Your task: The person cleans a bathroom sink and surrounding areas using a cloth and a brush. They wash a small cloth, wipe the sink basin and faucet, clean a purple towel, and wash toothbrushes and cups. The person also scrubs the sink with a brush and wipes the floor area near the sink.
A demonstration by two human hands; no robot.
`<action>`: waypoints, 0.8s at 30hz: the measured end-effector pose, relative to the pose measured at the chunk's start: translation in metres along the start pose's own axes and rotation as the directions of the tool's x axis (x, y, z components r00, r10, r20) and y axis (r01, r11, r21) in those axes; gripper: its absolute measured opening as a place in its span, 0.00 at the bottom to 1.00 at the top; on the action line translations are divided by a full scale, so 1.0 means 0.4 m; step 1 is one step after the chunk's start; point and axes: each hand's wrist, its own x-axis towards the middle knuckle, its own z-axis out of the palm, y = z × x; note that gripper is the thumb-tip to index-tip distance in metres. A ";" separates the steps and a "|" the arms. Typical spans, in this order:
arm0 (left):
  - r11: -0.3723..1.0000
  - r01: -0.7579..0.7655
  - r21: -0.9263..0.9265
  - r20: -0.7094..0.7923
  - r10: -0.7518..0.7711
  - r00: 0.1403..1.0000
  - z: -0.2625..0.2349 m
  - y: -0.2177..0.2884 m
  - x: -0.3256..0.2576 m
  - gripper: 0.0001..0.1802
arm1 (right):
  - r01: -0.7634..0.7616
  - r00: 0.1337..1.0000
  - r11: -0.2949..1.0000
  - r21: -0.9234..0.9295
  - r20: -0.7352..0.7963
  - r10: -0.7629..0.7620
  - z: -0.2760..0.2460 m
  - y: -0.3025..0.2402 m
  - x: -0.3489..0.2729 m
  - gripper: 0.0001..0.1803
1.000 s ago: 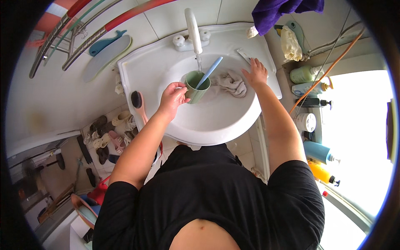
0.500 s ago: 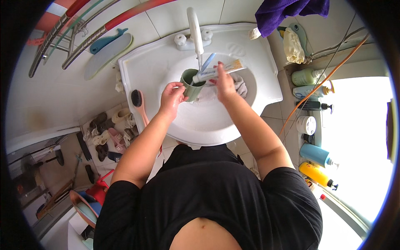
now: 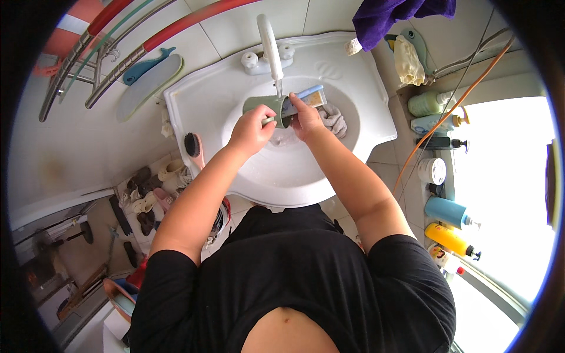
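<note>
My left hand (image 3: 254,132) grips the handle of a green cup (image 3: 256,106), which lies tilted on its side in the air over the white sink (image 3: 294,196), mouth to the right. At that mouth, my right hand (image 3: 306,122) is closed on a toothpaste tube (image 3: 316,99). A light-blue stick-like thing lies along the tube; its kind is hard to make out. The tube's left end reaches the cup's opening. Just above the cup, a thin stream of water falls from the white faucet (image 3: 269,44). A greyish-white cloth (image 3: 335,121) lies in the basin beside my right hand.
A brush with black bristles and a pink handle (image 3: 193,145) rests at the sink's left edge. Several pump bottles, one blue (image 3: 445,212), line the right side. A purple towel (image 3: 379,23) hangs at upper right, and a red-and-metal rack (image 3: 170,32) at upper left.
The cup has tipped from nearly upright onto its side, mouth turned right. My right hand has moved a little left and down, bringing the tube against the cup's mouth.
</note>
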 end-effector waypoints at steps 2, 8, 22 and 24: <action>0.911 -0.161 0.381 0.046 0.155 0.987 -0.030 0.055 -0.014 0.08 | -0.190 0.982 0.973 0.128 0.035 0.187 -0.016 0.019 0.015 0.16; 0.610 -0.439 0.660 0.236 0.386 0.892 -0.099 0.056 -0.059 0.01 | -0.204 0.974 0.906 0.371 -0.020 0.228 0.037 0.055 -0.081 0.18; 0.986 -0.163 0.025 -0.081 0.164 0.983 -0.180 0.063 -0.178 0.07 | 0.320 0.937 0.944 0.074 0.123 -0.327 0.214 0.065 -0.251 0.10; 0.845 0.117 -0.521 0.047 -0.108 0.993 -0.190 0.050 -0.178 0.09 | 0.357 0.931 0.927 -0.113 0.126 -0.343 0.251 0.037 -0.283 0.13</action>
